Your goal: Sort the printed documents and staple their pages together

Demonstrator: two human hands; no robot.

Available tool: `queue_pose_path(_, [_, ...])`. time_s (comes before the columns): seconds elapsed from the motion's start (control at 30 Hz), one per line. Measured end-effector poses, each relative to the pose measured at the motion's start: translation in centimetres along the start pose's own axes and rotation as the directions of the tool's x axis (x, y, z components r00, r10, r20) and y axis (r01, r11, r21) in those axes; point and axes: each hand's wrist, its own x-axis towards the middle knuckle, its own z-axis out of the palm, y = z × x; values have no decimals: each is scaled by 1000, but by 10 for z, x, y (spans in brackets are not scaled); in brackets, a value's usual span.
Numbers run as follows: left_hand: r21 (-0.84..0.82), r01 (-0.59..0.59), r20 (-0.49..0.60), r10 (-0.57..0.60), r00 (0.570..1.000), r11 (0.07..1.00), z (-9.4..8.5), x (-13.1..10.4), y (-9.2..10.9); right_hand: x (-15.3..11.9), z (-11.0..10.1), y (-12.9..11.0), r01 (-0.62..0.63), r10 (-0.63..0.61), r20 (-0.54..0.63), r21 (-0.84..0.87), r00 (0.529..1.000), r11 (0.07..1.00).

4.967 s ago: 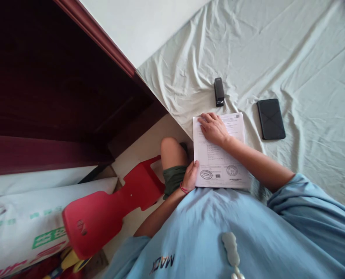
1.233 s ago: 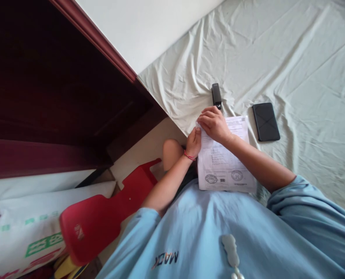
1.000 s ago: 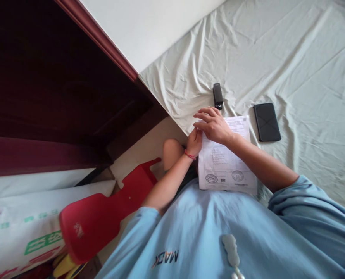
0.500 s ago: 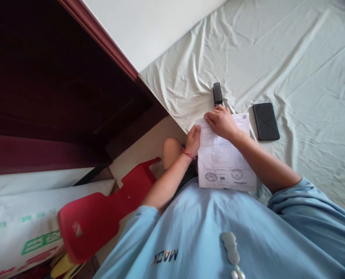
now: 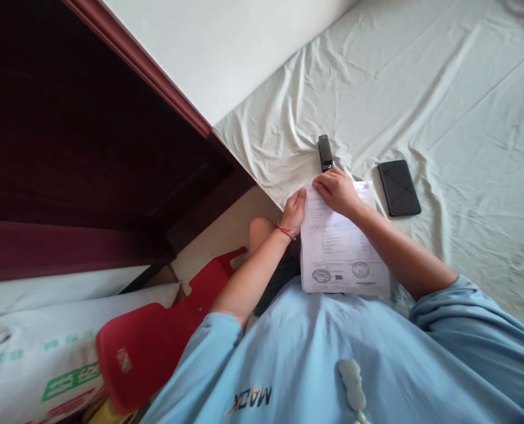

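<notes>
Printed papers (image 5: 337, 247) with stamps near the lower edge lie against my lap, in a stack whose thickness I cannot make out. My left hand (image 5: 294, 211) grips their upper left edge, thumb on top. At the top left corner, my right hand (image 5: 336, 189) pinches the papers between bent fingers and thumb. A black stapler (image 5: 325, 153) rests on the sheet just beyond my right hand. To the right of the papers lies a dark tablet-like case (image 5: 398, 187), touched by neither hand.
A wrinkled pale sheet (image 5: 478, 129) covers the bed, which meets a white wall (image 5: 226, 47). Dark wooden furniture (image 5: 89, 135) stands at the left. Below it are a red plastic chair (image 5: 151, 347) and a white printed sack (image 5: 36, 341).
The view has shifted slightly, so the stapler and case sit a little lower and further left. Both hands keep their hold on the papers.
</notes>
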Motion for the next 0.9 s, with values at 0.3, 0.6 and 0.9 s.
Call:
queue_pose_path(0.3, [174,-134,-3,137,991,976,11,-7,16,-4,-4,-10,100,-98,-108,17,989,995])
queue_pose_path(0.6, [191,-160,-19,167,986,968,7,-5,8,-6,-1,-10,104,-104,-29,1,994,995])
queue_pose_path(0.9, [48,-63,24,62,998,997,6,-6,6,4,-10,-4,-73,68,78,55,995,996])
